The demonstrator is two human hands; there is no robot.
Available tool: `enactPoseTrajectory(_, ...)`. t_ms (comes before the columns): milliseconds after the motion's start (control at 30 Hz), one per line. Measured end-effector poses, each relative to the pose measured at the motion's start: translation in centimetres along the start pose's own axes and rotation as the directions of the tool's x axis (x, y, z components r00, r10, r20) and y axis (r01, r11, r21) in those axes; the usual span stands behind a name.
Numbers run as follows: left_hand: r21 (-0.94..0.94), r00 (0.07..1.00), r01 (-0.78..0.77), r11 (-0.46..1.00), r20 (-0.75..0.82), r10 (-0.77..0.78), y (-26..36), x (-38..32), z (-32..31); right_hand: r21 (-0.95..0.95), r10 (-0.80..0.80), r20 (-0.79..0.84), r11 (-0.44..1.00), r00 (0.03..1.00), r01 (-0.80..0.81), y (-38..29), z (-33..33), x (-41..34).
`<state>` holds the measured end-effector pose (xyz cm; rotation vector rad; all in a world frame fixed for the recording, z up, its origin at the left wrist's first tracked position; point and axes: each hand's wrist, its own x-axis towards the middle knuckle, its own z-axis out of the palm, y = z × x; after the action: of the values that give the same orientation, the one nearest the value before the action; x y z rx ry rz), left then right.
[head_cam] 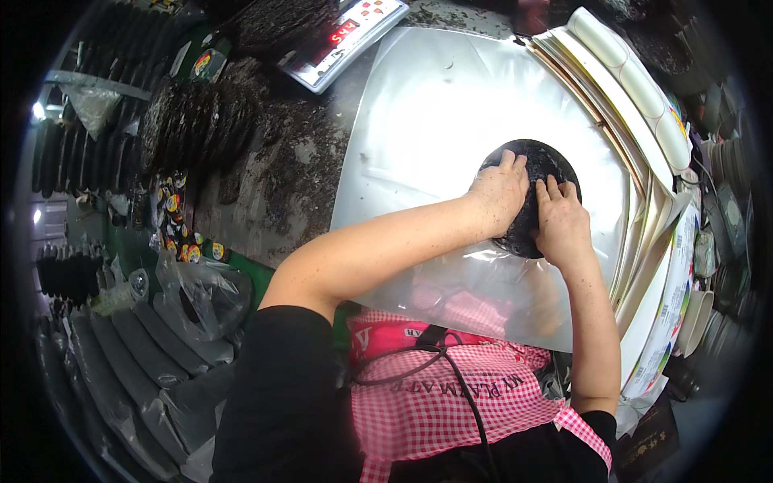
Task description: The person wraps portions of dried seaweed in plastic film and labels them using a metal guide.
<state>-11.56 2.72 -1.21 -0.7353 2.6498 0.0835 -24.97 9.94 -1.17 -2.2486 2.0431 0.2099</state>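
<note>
A round black disc (531,202) with a rough, flaky face lies over a large clear plastic sheet or bag (386,187) in front of me. I cannot tell if the disc is on the plastic or inside it. My left hand (501,190) rests on the disc's left part, its fingers bent and pointing away from me. On the right part lies my right hand (561,220), palm down with fingers spread. Both thumbs are hidden. Dark specks dot both hands and forearms. The plastic's near edge hangs over my pink checked apron (423,416).
A digital scale display (347,45) with red digits stands at the far side. Rough black discs (193,130) are stacked left, beside dark crumbs. Round stickers (175,202) and plastic-wrapped dark packs (121,362) lie lower left. Upright sheets (640,139) line the right edge. A black cable (468,386) crosses my apron.
</note>
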Motion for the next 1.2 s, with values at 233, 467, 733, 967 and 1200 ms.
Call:
enactPoseTrajectory(233,-0.88,0.843,-0.249,0.404,-0.402,-0.358,-4.3,-3.7,2.9,0.752,0.01,-0.163,0.649,0.987,0.117,1.6,-1.2,-4.9)
enactPoseTrajectory(467,-0.603,0.065,0.739,0.301,-0.381,-0.922,-25.8,-16.6,14.7,0.163,-0.207,-0.642,0.904,0.738,0.395,-4.9,-4.9,-11.5)
enactPoseTrajectory(733,-0.631,-0.044,0.575,0.52,-0.659,-0.751,-25.3,-18.8,10.8,0.631,-0.187,-0.148,0.739,0.971,0.238,-5.6,3.5,-15.1)
enactPoseTrajectory(967,-0.698,0.711,-0.204,0.687,-0.588,-0.386,-1.5,-5.4,2.1,0.431,0.212,-0.287,0.899,0.934,-0.071,-5.5,6.7,-13.5)
enactPoseTrajectory(1200,-0.632,0.872,-0.353,0.69,-0.49,-0.003,-0.2,-5.6,5.2,0.353,-0.039,-0.747,0.823,0.664,0.445,-2.0,7.9,-5.6)
